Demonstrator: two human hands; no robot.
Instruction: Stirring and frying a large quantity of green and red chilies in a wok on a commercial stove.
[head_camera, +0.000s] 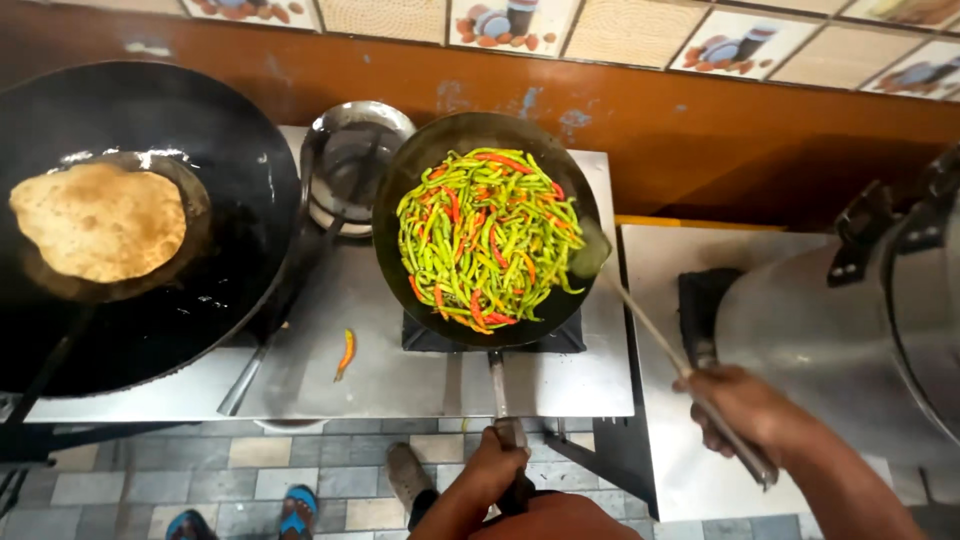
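A dark frying pan (400, 180) sits on a burner, full of green and red chillies (487, 237). My left hand (497, 462) grips the pan's long handle (501, 398) at the near end. My right hand (741, 408) holds the long metal handle of a spatula (590, 251), whose blade rests at the pan's right rim against the chillies.
A large black wok (210, 290) at left holds a puffed flatbread (100, 221) in oil. A steel bowl (357, 160) stands behind the pans. One chilli (346, 353) lies on the steel counter (570, 375). A big steel pot (850, 320) stands at right. Feet show on the tiled floor.
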